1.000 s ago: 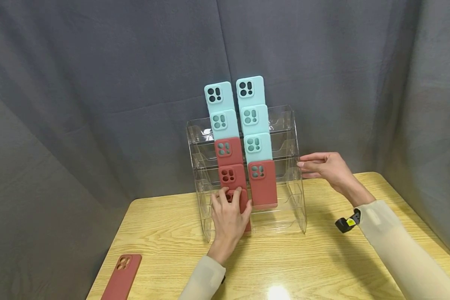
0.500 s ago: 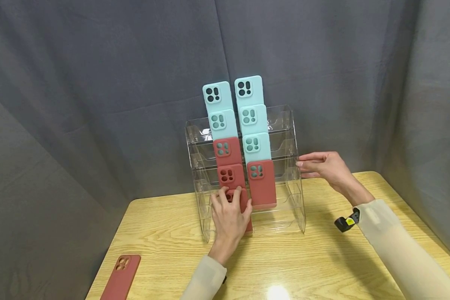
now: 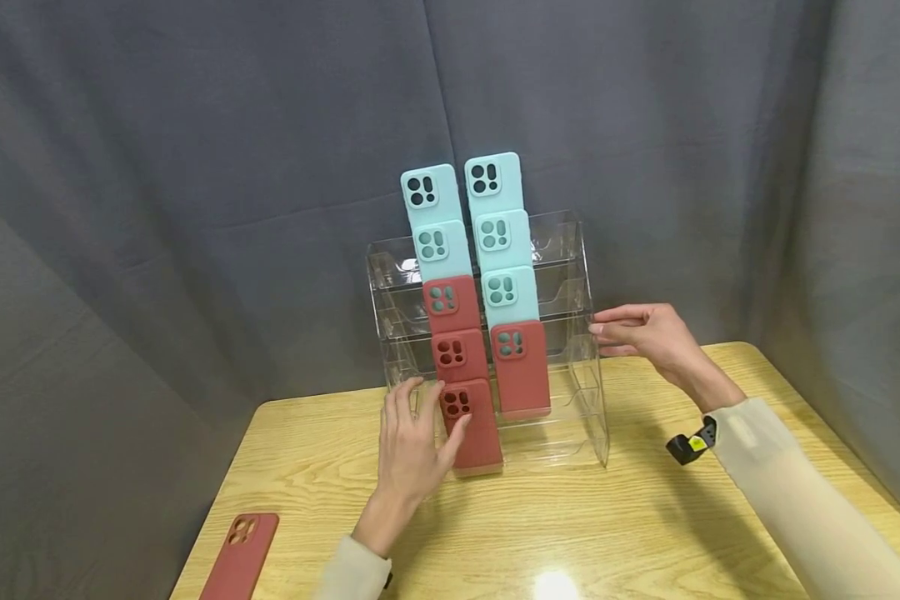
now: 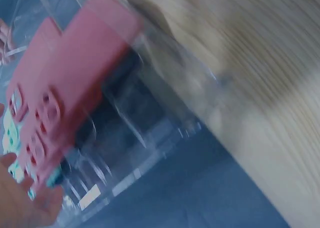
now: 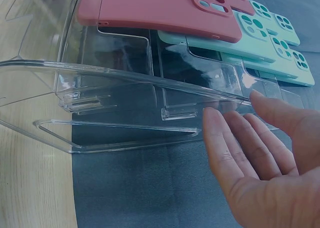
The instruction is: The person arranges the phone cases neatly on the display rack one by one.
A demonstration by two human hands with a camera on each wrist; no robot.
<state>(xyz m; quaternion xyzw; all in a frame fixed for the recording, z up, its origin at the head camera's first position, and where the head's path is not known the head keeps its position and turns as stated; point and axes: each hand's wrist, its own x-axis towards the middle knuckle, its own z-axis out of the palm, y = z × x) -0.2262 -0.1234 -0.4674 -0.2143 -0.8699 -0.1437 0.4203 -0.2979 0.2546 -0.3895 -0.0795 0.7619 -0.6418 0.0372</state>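
A clear acrylic tiered rack (image 3: 558, 432) holds phone cases in two columns. Mint cases (image 3: 510, 304) fill the upper tiers, with red cases below them. My left hand (image 3: 408, 450) is at the left of the lowest red phone case (image 3: 480, 437), fingers spread and holding nothing. That case leans in the bottom front tier, its camera cutout uppermost. In the left wrist view the left hand (image 4: 25, 205) shows only partly, and the picture is blurred. My right hand (image 5: 260, 163) touches the rack's right side panel with fairly straight fingers, thumb by its edge.
One more red phone case (image 3: 242, 554) lies flat on the wooden table (image 3: 322, 492) at the front left. A grey curtain (image 3: 270, 208) hangs behind the rack and along both sides. The right wrist wears a small black device (image 3: 690, 447).
My left hand has come off the lowest red case and shifted left, uncovering its front. My right hand stays at the rack's side. The head view has shifted slightly.
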